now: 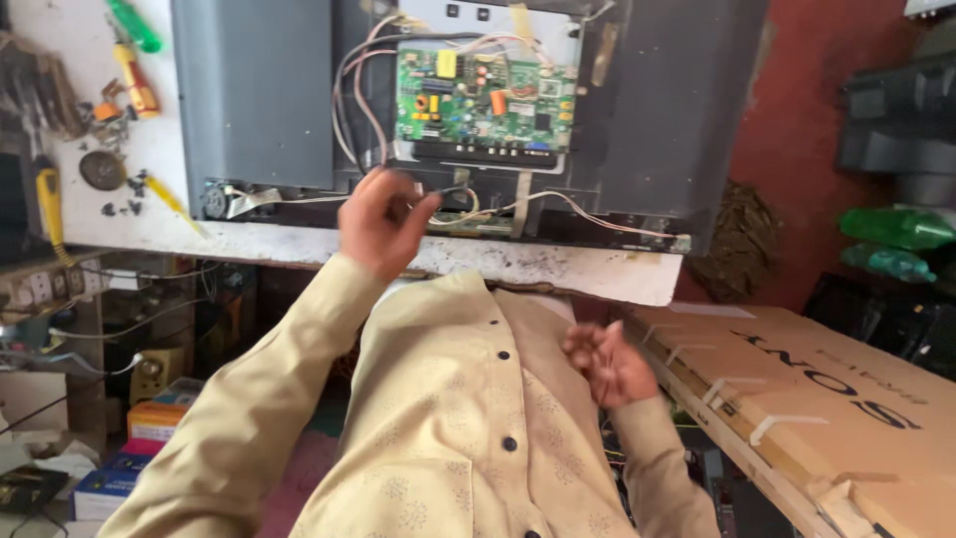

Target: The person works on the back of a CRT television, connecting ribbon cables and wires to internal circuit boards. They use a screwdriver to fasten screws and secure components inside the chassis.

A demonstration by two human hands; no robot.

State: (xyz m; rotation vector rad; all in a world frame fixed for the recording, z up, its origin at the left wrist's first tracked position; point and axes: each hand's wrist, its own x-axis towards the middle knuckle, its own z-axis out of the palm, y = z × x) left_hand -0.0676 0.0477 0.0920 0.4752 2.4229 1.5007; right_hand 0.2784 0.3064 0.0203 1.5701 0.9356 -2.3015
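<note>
White workbench [558,269] carries an opened grey television back [259,100]; below its green circuit board [485,100], the left hand [383,224] pinches a dark cable [448,192], while the right hand [607,364] hangs half-curled, holding nothing.

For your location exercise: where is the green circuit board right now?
In the head view, the green circuit board sits top centre on the opened grey panel, just above the left hand, with wires looping off its left.

We see a long, flat brown cardboard carton [836,399] with white tape strips leaning at near right. At near left, small boxes are stacked: an orange one [156,420] above a blue-and-white one [108,488].
</note>
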